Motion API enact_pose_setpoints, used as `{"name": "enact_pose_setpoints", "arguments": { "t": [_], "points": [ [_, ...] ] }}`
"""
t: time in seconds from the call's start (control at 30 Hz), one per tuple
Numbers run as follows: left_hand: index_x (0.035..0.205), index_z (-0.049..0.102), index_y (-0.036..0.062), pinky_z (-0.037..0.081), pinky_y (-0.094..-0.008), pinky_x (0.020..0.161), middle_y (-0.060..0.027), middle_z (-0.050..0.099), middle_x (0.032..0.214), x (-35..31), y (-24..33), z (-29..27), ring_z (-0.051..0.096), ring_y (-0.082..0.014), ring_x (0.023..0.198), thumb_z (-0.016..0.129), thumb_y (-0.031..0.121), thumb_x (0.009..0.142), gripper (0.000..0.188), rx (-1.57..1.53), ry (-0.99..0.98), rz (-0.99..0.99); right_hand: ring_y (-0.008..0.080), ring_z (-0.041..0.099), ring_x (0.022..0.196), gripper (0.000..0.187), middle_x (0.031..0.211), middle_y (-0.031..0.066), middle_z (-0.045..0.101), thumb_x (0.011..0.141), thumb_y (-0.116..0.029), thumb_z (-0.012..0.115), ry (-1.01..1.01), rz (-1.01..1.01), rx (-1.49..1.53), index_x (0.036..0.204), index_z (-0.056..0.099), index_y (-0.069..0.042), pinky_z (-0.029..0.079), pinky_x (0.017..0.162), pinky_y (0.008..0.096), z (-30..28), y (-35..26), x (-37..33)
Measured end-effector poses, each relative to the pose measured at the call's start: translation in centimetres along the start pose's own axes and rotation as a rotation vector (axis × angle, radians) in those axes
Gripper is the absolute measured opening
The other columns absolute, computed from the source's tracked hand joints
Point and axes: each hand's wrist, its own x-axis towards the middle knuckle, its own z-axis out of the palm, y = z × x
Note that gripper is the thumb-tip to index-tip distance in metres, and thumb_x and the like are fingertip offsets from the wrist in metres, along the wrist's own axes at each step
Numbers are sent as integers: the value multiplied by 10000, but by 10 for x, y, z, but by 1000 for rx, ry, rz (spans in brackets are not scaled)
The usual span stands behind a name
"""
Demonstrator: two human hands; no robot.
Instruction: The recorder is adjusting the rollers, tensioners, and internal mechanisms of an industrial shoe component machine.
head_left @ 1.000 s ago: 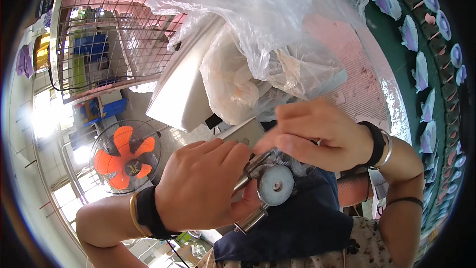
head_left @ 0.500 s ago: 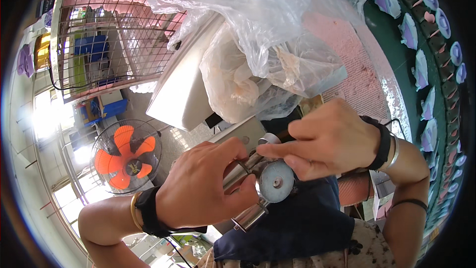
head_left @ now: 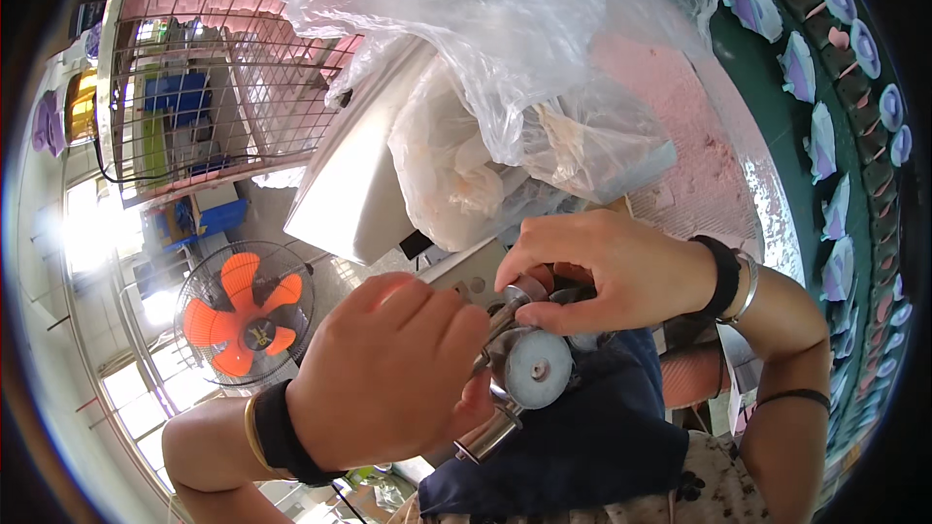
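I am holding a shiny metal rod (head_left: 498,321) in my left grip (head_left: 393,374), and my right grip (head_left: 626,267) is pinching a short silver tube (head_left: 527,289) at the rod's far end, just beside a grey disc (head_left: 538,369).

Metal disc (head_left: 537,383) right of the left hand (head_left: 388,378) and just nearer the person (head_left: 582,456) than the right hand (head_left: 626,267); plastic film (head_left: 437,15) beyond both. Left side: wire rack (head_left: 206,43), with fan (head_left: 248,315) lower in view. Far right: strip (head_left: 767,126) bearing rows of parts (head_left: 822,143).
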Motion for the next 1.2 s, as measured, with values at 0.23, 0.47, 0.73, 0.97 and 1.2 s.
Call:
{"name": "enact_pose_setpoints", "arguments": {
  "t": [0.23, 0.47, 0.73, 0.97, 1.2],
  "points": [
    [942, 582, 25, 515, -389, 688, -110, 609, 758, -13, -5, 7, 624, -308, 704, 749, 171, 642, 373, -300, -56, -187, 168, 538, 615, 180, 653, 45, 532, 848, -194, 688, 137, 135, 265, 860, 595, -40, 436, 587, 321, 15, -3, 7],
    [1004, 579, 23, 513, -377, 659, -121, 617, 764, -10, -8, 6, 626, -312, 669, 736, 140, 691, 369, -293, -26, -100, 113, 535, 644, 270, 829, 35, 667, 932, -305, 663, 147, 173, 235, 979, 667, -38, 442, 610, 311, 5, 32, 15],
    [1012, 584, 5, 504, -366, 661, -139, 631, 805, -18, -2, 12, 632, -316, 724, 728, 140, 720, 353, -681, -163, -514, 15, 418, 610, 436, 1016, -2, 702, 979, -388, 600, -190, 361, 720, 1252, 636, -51, 358, 532, 213, 0, 47, -12],
    [1014, 585, -29, 480, -346, 625, -139, 627, 854, -19, -15, 20, 598, -277, 685, 742, 139, 705, 385, -584, -148, -294, 29, 578, 801, 308, 936, -6, 702, 1000, -314, 572, -53, 4, 1012, 1144, 676, -63, 458, 691, 217, 27, 78, -4],
    [1042, 570, -8, 505, -374, 701, -141, 652, 911, -20, -11, 16, 634, -311, 779, 736, 178, 762, 375, -707, -167, -348, 86, 625, 898, 299, 933, 31, 706, 912, -321, 685, -176, 66, 946, 1009, 708, -39, 491, 808, 274, 8, 80, -6]
  ]
}}
